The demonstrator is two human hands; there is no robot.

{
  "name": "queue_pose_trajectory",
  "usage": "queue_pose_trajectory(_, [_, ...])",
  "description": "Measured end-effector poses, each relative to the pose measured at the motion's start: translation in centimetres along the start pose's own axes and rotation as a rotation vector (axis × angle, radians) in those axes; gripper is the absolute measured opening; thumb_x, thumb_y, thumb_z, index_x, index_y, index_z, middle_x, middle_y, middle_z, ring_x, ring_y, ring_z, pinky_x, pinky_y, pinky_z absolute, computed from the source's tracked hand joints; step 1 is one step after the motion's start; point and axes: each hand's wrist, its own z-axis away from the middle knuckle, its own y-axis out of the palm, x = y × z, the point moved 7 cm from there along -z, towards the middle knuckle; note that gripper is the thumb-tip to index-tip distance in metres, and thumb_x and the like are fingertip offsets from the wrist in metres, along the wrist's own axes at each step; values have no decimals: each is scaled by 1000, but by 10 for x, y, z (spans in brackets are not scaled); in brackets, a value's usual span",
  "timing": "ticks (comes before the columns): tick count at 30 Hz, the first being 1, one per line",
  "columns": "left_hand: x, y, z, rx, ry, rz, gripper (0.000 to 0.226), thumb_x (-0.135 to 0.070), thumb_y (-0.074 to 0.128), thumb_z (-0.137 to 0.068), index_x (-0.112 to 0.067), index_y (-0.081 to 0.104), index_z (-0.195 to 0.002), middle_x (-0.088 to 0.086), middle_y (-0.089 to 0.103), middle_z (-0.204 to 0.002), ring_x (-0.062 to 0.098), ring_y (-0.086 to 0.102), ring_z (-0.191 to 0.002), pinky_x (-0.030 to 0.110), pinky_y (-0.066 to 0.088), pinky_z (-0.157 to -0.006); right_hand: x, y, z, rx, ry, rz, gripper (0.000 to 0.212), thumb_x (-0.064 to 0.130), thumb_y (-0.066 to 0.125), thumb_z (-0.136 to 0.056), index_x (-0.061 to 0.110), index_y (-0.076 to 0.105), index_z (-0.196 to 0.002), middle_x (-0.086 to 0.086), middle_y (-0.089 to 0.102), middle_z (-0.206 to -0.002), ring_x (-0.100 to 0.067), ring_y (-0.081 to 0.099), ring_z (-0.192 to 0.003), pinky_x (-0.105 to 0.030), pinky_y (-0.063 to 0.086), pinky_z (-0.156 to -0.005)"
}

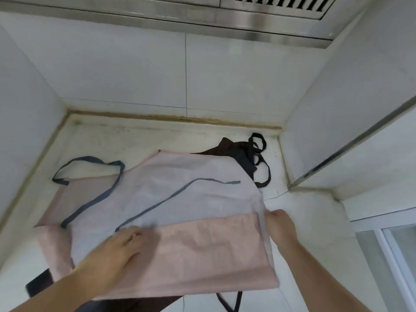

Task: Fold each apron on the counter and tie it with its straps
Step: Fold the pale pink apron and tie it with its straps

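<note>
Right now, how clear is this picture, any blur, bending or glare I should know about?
Head view: wide-angle bending curves the wall edges and steel hood; motion blur smears the left hand, right hand and the pink apron they hold; soft even light, faint shadows; mild sheen on the hood, no harsh glare; the dark apron behind stays readable.

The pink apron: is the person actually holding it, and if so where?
Yes. The right hand pinches the pink apron at its right edge, at the end of the fold. The left hand rests on the fold line; whether it grips is unclear.
</note>
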Motion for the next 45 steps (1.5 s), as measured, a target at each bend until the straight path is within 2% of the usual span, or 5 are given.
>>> queue_pose_trajectory(13, [-30, 32, -49, 447, -53, 87, 79, -48, 72, -80, -42, 43, -154, -13, 56, -126, 0, 67, -82, 17, 30, -49, 23, 7, -32, 182, -38, -197, 24, 44, 69, -93, 28, 56, -106, 4, 60, -101, -13, 62, -89, -29, 45, -68])
queue_pose_trajectory(24, [-111, 37, -129, 370, 82, 166, 68, -51, 41, -107, -52, 0, -161, -4, 23, -155, 20, 49, -127, 33, 47, -86, 49, 4, -19, 479, -10, -867, 25, 17, 74, -95, 6, 76, -117, -22, 75, -118, -30, 74, -103, -41, 56, -94])
queue_pose_trajectory(36, [-120, 36, -136, 418, 93, 270, 84, -50, 50, -103, -66, -19, -149, -9, 21, -157, 17, 47, -135, 34, 50, -94, 47, -17, -80, 161, -74, -272, 12, 23, 76, -90, 11, 74, -88, -1, 67, -79, -23, 64, -81, -32, 48, -71])
queue_pose_trajectory(41, [-115, 45, -139, 454, 79, 241, 83, -54, 51, -102, -55, -10, -159, -11, 21, -156, 16, 47, -135, 33, 49, -92, 79, -53, -72, -368, -308, 98, 3, 9, 52, -98, 9, 55, -99, -8, 63, -92, -32, 60, -80, -36, 46, -62])
queue_pose_trajectory(45, [-104, 52, -138, 448, -26, 376, 74, -54, 53, -99, -59, 9, -158, -30, 27, -149, 1, 56, -121, 23, 48, -94, 94, 18, -14, 130, -676, 303, 22, 29, 63, -94, 21, 55, -113, 4, 59, -108, -20, 62, -97, -40, 55, -82])
